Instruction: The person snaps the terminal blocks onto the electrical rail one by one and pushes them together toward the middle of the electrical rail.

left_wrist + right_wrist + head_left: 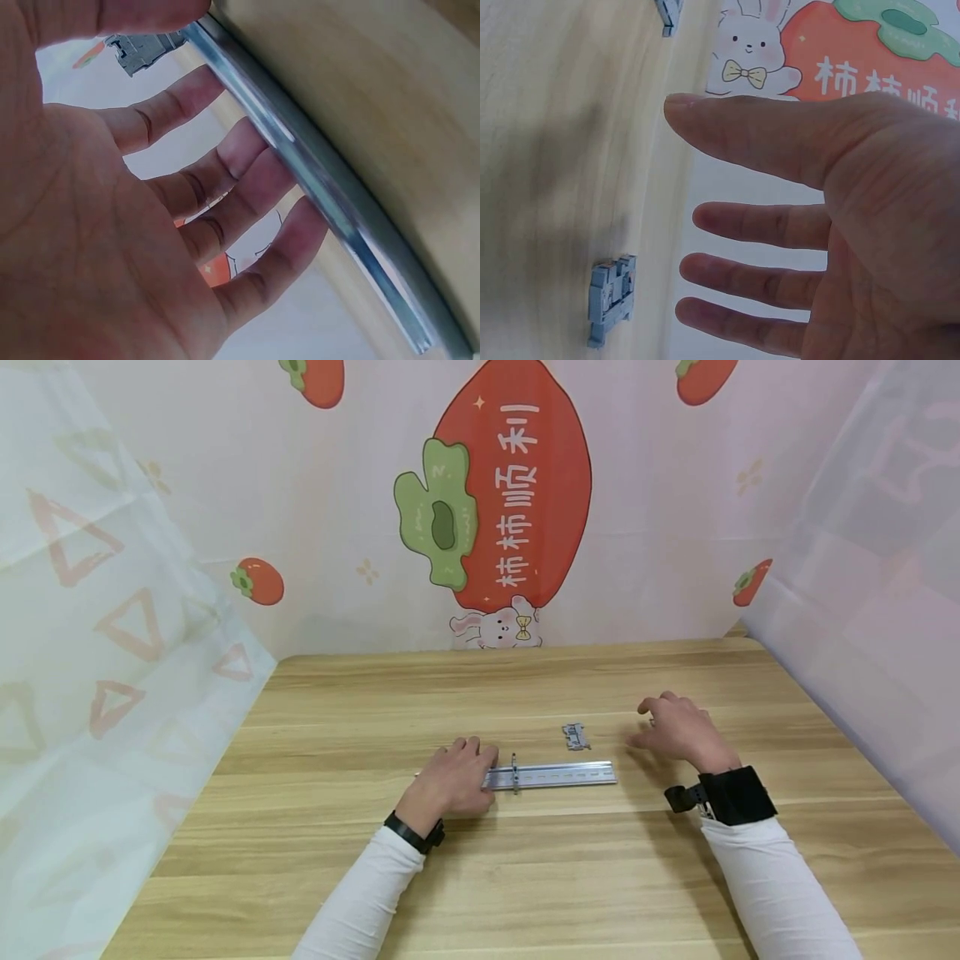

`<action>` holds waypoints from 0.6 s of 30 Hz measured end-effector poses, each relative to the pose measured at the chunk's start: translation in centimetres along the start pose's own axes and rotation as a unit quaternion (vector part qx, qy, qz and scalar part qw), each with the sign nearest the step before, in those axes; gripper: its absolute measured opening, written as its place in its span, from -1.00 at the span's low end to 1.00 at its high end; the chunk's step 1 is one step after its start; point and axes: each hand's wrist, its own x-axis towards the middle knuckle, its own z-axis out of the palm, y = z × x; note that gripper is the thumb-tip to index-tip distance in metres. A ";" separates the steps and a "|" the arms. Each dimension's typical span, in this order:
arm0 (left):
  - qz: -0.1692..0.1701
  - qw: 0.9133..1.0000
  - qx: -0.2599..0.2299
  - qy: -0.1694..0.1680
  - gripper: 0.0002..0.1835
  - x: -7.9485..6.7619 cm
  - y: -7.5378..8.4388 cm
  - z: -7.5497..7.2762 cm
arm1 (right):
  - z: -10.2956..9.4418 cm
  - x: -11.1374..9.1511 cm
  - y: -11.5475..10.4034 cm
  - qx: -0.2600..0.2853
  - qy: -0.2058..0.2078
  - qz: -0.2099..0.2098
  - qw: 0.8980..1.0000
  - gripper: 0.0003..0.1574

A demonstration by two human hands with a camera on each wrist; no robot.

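Head view: your left grip (452,779) holds the metal rail (566,774) just below frame centre; your right grip (681,729) hangs wide, right of centre. A narrow piece (515,774) stands across the rail; beyond it, a grey block (576,737) lies on the table (540,877).

white chinese characters (516,487) reading "柿柿顺利" run up the large, rounded, orange-red persimmon (558,502) printed on the pale fabric backdrop (337,485); the right wrist view shows them too, the last partly cut off.
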 end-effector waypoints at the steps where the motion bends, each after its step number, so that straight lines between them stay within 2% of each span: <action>1: 0.001 1.000 0.001 0.000 -0.57 0.0 0.0 0.0 | 0.0 0.0 0.0 0.002 -0.001 0.002 1.000 -0.22; 9: 0.000 1.000 -0.018 0.000 -0.58 0.0 -0.2 0.0 | 0.1 -0.1 0.4 0.002 0.003 0.000 1.000 -0.21; 18: 0.005 1.000 -0.027 0.006 -0.60 0.2 -0.4 0.0 | 0.0 -0.2 0.9 0.008 0.000 -0.006 1.000 -0.29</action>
